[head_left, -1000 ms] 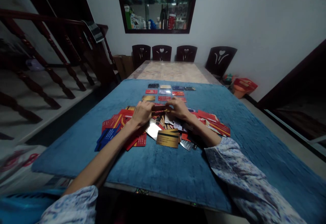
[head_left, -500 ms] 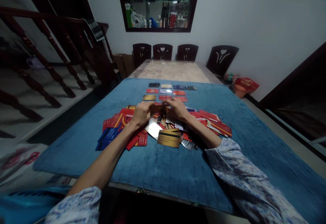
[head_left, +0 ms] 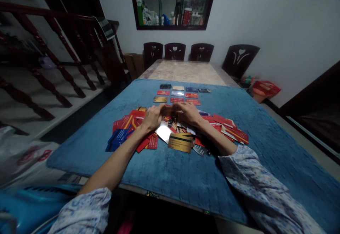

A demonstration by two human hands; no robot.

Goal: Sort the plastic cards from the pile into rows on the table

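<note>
The fingers of the left hand [head_left: 153,117] are bent and closed on one end of a reddish-brown card [head_left: 168,111], which spans the gap between the two hands. The fingers of the right hand [head_left: 190,114] arch at its other end — dim and blurred there, so I cannot tell how firmly they pinch it, if at all. The card is above a loose heap of cards [head_left: 174,126] that spreads to either side of the wrists, red ones mostly, with blue cards [head_left: 117,139] at the left and gold cards [head_left: 180,143] in front.

Beyond the hands, rows of cards [head_left: 177,93] lie flat on a blue cloth [head_left: 186,177]. The cloth covers the near part of a table [head_left: 180,69], whose pale, patterned top shows at the far end. Past it are dark chairs [head_left: 174,51] and a recessed cabinet [head_left: 171,27] in the wall; a wooden railing [head_left: 77,49] runs along the left.

Counted: two hands, four chairs, three rows — four cards in the farthest, three in the middle, three in the nearest, ten laid out in all.
</note>
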